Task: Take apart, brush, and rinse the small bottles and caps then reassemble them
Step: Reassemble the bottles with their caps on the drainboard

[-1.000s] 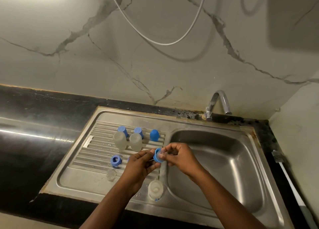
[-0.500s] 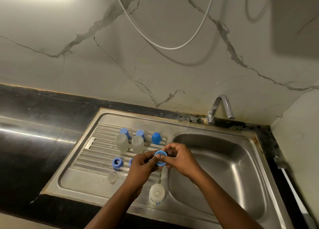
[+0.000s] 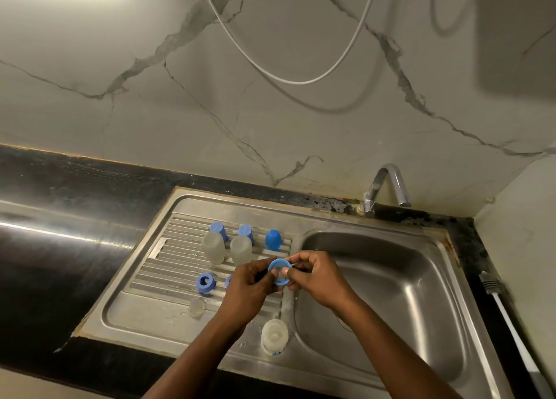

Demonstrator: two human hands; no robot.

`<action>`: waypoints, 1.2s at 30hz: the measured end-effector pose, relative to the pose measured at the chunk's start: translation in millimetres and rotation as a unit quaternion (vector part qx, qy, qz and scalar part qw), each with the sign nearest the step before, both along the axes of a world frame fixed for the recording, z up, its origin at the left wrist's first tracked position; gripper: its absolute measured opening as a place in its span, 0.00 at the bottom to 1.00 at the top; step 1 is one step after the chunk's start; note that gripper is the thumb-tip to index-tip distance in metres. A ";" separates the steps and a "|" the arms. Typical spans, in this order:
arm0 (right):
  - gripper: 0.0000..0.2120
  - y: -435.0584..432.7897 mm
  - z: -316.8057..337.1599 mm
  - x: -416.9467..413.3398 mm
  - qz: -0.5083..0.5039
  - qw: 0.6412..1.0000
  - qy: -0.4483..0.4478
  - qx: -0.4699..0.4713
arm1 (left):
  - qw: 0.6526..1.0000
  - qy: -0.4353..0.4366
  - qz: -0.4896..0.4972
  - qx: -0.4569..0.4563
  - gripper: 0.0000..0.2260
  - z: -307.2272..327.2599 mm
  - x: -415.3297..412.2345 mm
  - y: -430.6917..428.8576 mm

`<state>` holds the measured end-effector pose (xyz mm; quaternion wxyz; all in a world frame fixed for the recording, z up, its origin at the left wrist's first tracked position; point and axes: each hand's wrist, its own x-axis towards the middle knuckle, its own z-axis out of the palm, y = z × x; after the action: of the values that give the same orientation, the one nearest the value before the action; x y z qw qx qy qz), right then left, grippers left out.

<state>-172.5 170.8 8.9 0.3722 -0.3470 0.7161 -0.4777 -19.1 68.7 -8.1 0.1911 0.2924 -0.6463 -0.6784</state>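
My left hand (image 3: 251, 289) and my right hand (image 3: 316, 278) both pinch a blue ring cap (image 3: 279, 272) above the drainboard's right edge. A clear insert sits inside the ring. Two frosted bottles (image 3: 213, 248) (image 3: 241, 249) stand upside down on the drainboard (image 3: 150, 278). Behind them stand blue caps (image 3: 218, 228) (image 3: 246, 231) and a blue dome cap (image 3: 273, 239). Another blue ring cap (image 3: 205, 282) lies left of my left hand, and a second one is mostly hidden behind that hand. A clear small insert (image 3: 197, 307) lies near the front. One open bottle (image 3: 273, 335) stands at the front rim.
The sink basin (image 3: 391, 308) lies to the right, with the tap (image 3: 388, 188) at its back. A brush (image 3: 511, 332) with a white handle rests on the black counter at the far right. A white hose (image 3: 288, 81) hangs on the marble wall.
The blue ring cap has turned in my fingers, from edge-on to showing its round face. Both hands stay at the same spot over the drainboard's right edge.
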 end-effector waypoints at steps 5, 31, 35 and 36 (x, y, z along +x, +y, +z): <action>0.05 -2.5 -1.3 4.8 0.001 0.998 0.065 0.014 | 0.998 -0.015 0.044 -0.037 0.11 -3.7 -6.1 1.9; 0.08 -0.2 8.2 1.1 -0.051 0.998 0.003 -0.028 | 0.997 0.079 -0.006 0.024 0.19 5.7 2.0 0.4; 0.08 1.2 11.0 1.0 -0.035 0.996 -0.062 -0.044 | 0.995 0.072 -0.010 -0.065 0.19 4.6 4.5 -0.9; 0.08 2.0 11.1 1.0 -0.029 0.996 -0.075 -0.049 | 0.994 0.075 -0.003 -0.078 0.19 4.8 4.6 -1.5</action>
<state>-171.5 172.8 20.0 0.3930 -0.3072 0.6720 -0.5474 -14.5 67.2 -3.3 0.2589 0.2229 -0.6821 -0.6465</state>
